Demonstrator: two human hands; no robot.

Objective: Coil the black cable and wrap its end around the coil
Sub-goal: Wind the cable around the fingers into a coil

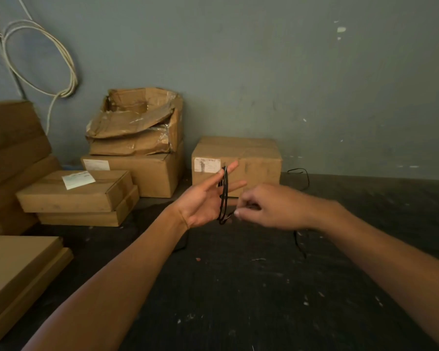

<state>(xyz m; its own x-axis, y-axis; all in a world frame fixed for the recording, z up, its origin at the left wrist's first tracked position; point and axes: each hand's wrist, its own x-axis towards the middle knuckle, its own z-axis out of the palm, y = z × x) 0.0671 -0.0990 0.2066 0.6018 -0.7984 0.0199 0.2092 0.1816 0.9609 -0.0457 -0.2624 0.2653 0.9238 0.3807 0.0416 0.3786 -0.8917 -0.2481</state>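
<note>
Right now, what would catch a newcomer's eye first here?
Two bare hands at centre: the left hand spread open with a black cable looped over its fingers, the right hand pinching the cable's lower end. Behind, cardboard boxes stand against the wall, left of centre.

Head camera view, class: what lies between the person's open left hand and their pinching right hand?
In the head view, loops of the thin black cable hang over the left hand; a short cable stretch runs to the right hand. Nothing else.
</note>
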